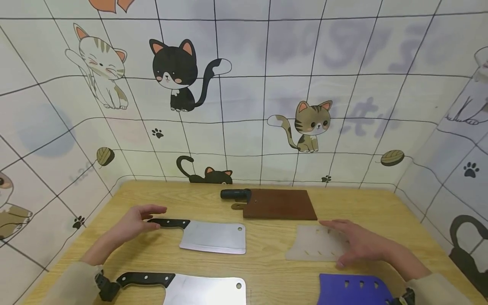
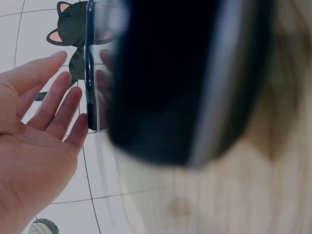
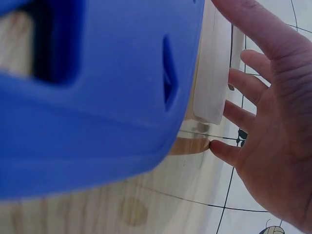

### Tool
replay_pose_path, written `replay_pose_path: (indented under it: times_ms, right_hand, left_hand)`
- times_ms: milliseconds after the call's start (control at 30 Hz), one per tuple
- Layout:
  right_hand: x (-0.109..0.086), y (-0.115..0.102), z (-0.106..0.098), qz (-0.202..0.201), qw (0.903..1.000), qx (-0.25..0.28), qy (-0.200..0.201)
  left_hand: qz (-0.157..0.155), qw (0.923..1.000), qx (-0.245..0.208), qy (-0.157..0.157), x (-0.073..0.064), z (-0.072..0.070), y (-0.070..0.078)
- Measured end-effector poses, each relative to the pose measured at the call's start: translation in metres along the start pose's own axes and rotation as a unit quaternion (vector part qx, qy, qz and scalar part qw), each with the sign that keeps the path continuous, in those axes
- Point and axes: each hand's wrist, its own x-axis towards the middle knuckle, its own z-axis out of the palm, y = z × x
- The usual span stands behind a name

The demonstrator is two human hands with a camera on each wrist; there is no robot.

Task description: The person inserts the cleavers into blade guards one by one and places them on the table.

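My left hand (image 1: 131,224) hovers at the handle end of the upper cleaver (image 1: 213,237), fingers spread and holding nothing. In the left wrist view the left hand (image 2: 44,122) is seen from the palm side, next to that black handle (image 2: 91,97). On the right, my right hand (image 1: 362,243) is over the right end of a translucent white blade cover (image 1: 309,245); whether it touches is unclear. The right wrist view has the right hand (image 3: 263,107) with loosely extended fingers by the white cover (image 3: 209,73).
A second cleaver (image 1: 206,292) lies in front, partly out of frame. A blue slotted cover (image 1: 350,288) sits front right. At the back rests a black handle (image 1: 236,194) with a brown rectangular piece (image 1: 280,204). Cat-patterned sheeting (image 1: 244,140) surrounds the wooden table (image 1: 267,271).
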Motion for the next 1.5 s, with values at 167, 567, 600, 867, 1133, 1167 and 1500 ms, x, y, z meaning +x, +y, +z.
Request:
replay_pose_path:
  times_ms: [167, 567, 600, 867, 1133, 1167, 1500]
  right_hand:
    - [0.002, 0.001, 0.004, 0.020, 0.9997, 0.007, -0.009]
    - [0.010, -0.007, 0.004, 0.023, 0.9990, 0.030, -0.024]
    - [0.010, -0.007, 0.004, 0.027, 0.9987, 0.033, -0.028]
    - [0.010, -0.010, 0.005, 0.017, 0.9989, 0.036, -0.026]
    - [0.008, -0.008, 0.006, 0.012, 0.9999, 0.009, -0.002]
    - [0.008, -0.007, 0.007, 0.006, 1.0000, 0.004, 0.002]
    - [0.011, -0.006, 0.006, -0.003, 0.9999, 0.007, 0.010]
  left_hand:
    - [-0.010, 0.9999, -0.008, -0.008, -0.002, 0.002, -0.007]
    - [-0.004, 0.9999, 0.009, -0.014, 0.006, 0.010, -0.012]
    - [-0.004, 0.9998, 0.013, -0.014, 0.007, 0.012, -0.011]
    - [-0.021, 0.9982, 0.057, -0.003, 0.011, 0.017, -0.009]
    - [-0.012, 0.9981, 0.057, -0.022, 0.010, 0.018, -0.007]
    - [-0.008, 0.9979, 0.057, -0.029, 0.010, 0.017, -0.008]
    - [0.044, 0.9947, 0.030, -0.088, 0.008, 0.006, -0.009]
